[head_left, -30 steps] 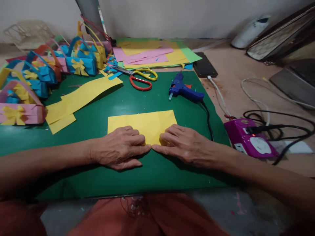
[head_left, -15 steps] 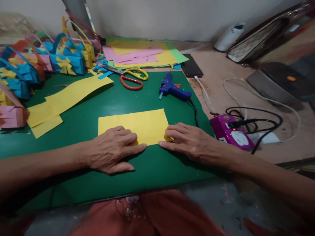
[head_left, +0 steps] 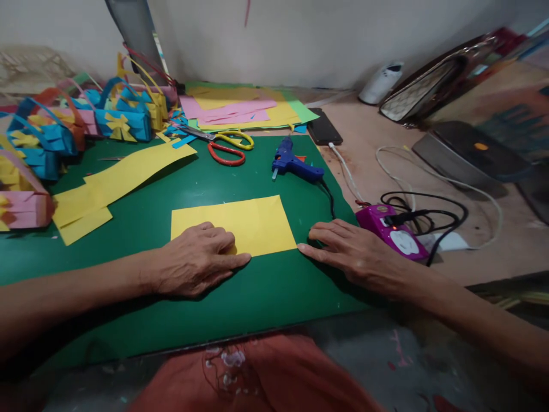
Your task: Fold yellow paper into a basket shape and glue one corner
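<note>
The yellow paper [head_left: 261,223] lies partly under the left hand [head_left: 199,258], fingers bunched (any pinch is hidden). The right hand [head_left: 349,252], one digit parted, meets its near right corner.

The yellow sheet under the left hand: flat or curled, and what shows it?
Flat: the yellow sheet lies against the green mat, its visible edges straight, the left hand resting on it. Folded double or single: cannot tell.

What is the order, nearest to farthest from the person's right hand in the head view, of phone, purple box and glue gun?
From the right hand:
1. Purple box, just to its right.
2. Glue gun, ahead, left in view.
3. Phone, farther ahead, beyond the glue gun.
</note>
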The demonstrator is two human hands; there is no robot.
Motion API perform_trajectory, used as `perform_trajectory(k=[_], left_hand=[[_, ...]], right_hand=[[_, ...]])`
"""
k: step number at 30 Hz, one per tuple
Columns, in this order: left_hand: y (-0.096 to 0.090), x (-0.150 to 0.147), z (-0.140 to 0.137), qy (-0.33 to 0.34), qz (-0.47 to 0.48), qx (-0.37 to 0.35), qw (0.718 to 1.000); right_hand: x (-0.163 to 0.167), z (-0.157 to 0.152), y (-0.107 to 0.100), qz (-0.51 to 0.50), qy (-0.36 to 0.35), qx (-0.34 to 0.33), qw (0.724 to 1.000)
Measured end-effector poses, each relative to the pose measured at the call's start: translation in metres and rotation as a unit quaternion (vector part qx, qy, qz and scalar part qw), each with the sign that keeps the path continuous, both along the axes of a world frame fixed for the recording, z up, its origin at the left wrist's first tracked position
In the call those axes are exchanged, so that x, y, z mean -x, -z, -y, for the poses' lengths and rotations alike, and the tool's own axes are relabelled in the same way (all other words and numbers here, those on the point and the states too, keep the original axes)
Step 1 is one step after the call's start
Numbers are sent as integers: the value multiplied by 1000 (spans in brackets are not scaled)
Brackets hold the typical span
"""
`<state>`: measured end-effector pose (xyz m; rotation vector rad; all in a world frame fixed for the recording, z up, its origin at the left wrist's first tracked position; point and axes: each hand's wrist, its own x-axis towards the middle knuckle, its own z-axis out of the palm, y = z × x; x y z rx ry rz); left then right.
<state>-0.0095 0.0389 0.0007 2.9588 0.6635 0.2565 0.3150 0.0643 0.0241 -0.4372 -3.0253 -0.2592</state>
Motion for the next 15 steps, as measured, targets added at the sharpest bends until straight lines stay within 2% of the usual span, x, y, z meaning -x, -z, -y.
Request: perform_trajectory(k=[4, 9, 15], left_hand=[[1, 1, -1, -25, -24, -36, 999], [2, 4, -8, -54, -39, -84, 994], [1, 11, -20, -45, -48, -104, 992]], right_hand=[[3, 5, 5, -53, 36, -19, 998], [30, 7, 9, -140, 65, -26, 988], [68, -8, 13, -105, 82, -40, 990]])
